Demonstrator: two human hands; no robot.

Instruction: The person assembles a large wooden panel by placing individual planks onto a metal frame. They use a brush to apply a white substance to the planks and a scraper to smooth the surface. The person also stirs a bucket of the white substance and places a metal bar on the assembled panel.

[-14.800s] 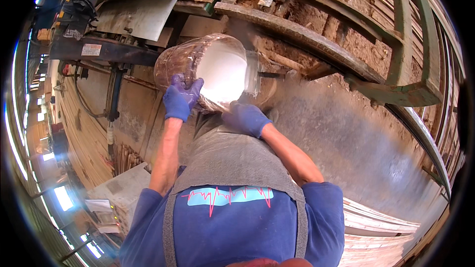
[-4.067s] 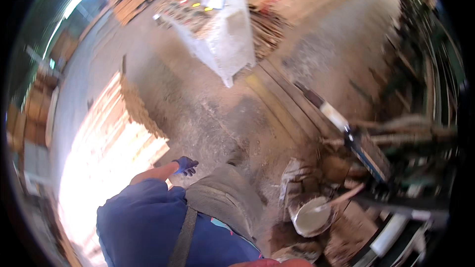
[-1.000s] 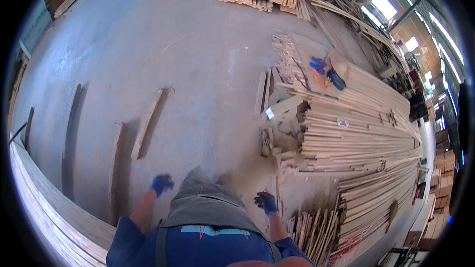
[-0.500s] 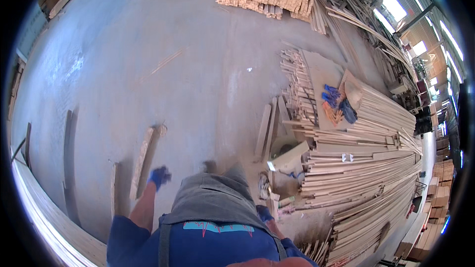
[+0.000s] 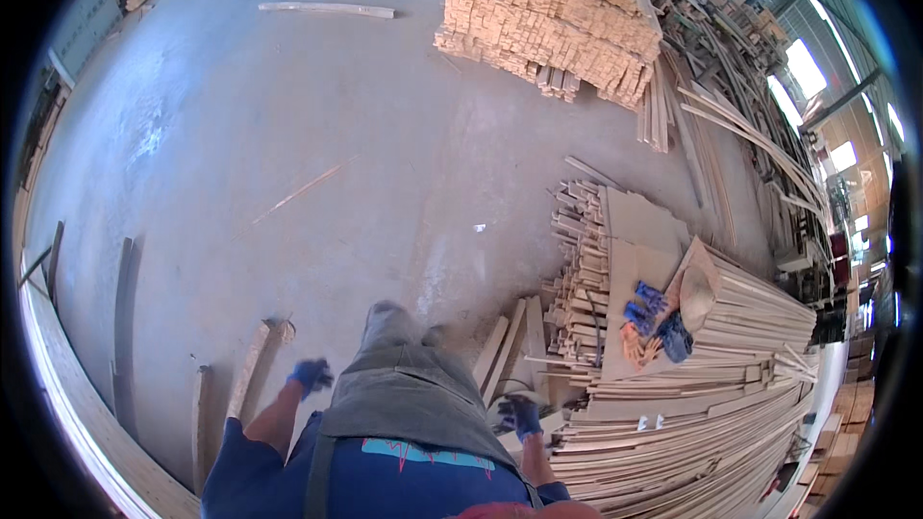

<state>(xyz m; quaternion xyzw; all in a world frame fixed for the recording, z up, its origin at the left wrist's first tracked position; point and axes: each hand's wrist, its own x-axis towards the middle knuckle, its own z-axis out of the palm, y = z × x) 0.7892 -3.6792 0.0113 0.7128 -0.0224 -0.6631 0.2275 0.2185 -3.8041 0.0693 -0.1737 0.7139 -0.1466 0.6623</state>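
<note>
Concrete floor (image 5: 288, 135), right hand (image 5: 520, 415) beside wood strips (image 5: 673, 442)

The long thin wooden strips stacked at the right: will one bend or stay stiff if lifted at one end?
One long thin wooden strip would probably sag, being very slender for its length. It likely weighs little. Neighbours lie loose and may slide, so the gloved right hand nearby might disturb them.
</note>
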